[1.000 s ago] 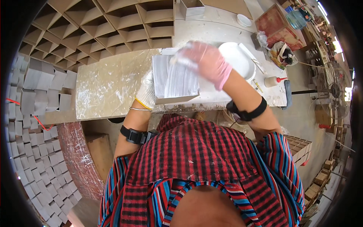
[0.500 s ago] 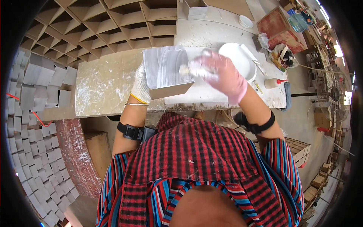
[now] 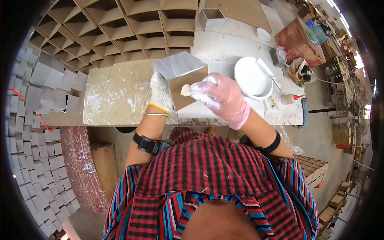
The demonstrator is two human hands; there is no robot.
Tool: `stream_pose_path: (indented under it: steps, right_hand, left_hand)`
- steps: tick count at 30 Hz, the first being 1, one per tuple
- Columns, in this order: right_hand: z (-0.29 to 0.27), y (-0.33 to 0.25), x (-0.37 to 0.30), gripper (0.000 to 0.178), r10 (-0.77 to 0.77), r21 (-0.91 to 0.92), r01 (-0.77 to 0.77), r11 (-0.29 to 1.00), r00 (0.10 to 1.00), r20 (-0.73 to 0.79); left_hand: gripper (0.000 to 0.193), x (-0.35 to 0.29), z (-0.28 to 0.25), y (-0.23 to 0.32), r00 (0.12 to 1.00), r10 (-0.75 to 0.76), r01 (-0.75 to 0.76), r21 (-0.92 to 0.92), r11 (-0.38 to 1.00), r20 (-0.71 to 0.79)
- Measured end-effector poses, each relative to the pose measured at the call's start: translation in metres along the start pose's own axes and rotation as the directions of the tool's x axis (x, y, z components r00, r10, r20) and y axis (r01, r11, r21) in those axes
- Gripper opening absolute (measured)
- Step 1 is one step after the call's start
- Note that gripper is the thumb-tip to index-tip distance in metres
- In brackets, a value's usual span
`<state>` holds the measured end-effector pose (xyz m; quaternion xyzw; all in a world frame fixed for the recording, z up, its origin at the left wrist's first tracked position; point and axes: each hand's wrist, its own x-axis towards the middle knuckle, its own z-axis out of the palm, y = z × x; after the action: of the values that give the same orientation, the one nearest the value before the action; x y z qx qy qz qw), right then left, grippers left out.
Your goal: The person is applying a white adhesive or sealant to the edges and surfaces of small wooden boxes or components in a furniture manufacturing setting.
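Observation:
My left hand [image 3: 161, 94], in a white knitted glove with a yellow cuff, grips the left side of a cardboard box [image 3: 179, 65]. The box is tilted; its upper face is grey-white and streaky, while a bare brown side turns toward my right hand. In a pink, white-smeared glove, my right hand [image 3: 224, 98] closes round a brush-like tool [image 3: 187, 90]. Only its pale rounded end shows past the fingers, in front of the brown side; whether it touches the box I cannot tell. To the right stands a round white basin [image 3: 249, 94] of white stuff.
A flat stick [image 3: 269, 69] rests along the basin's rim. A squeeze bottle with a red tip [image 3: 289, 99] stands at the table's right. A brown divided rack [image 3: 142, 26] fills the back left, with a grey open box [image 3: 213, 20] beside it. Grey boxes [image 3: 40, 152] are stacked at left.
The box has turned in my left hand, bringing a brown side into view. My right hand has come off the streaked face, moving nearer and slightly left with the tool.

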<state>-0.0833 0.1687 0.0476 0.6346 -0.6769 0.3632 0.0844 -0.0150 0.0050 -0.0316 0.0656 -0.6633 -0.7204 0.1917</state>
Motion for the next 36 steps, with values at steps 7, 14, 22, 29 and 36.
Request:
stream_pose_path:
  steps: [7, 14, 22, 29, 36]
  right_hand:
    - [0.009, 0.02, 0.026, 0.014, -0.131, -0.23, 0.082, 0.97, 0.969, -0.207]
    - [0.024, 0.0, 0.029, 0.01, -0.28, -0.311, 0.274, 0.91, 0.96, 0.025]
    - [0.019, -0.003, 0.041, 0.009, -0.189, -0.253, 0.163, 0.954, 0.978, -0.085]
    - [0.021, 0.024, 0.037, 0.008, -0.07, -0.236, 0.017, 0.972, 0.974, -0.216]
    - [0.029, -0.001, 0.036, 0.012, -0.054, -0.268, 0.04, 0.963, 0.997, -0.047]
  left_hand:
    - [0.049, -0.001, 0.012, 0.018, 0.905, -0.425, 0.18, -0.924, 0.337, 0.021]
    - [0.049, 0.001, -0.001, -0.002, 0.911, -0.407, 0.143, -0.882, 0.449, -0.06]
    - [0.049, -0.003, -0.012, -0.026, 0.949, -0.278, 0.084, -0.729, 0.679, -0.151]
    - [0.054, 0.002, 0.011, 0.018, 0.92, -0.383, 0.082, -0.915, 0.395, -0.083]
    - [0.054, 0.006, -0.025, -0.052, 0.995, 0.005, 0.065, -0.699, 0.712, 0.097]
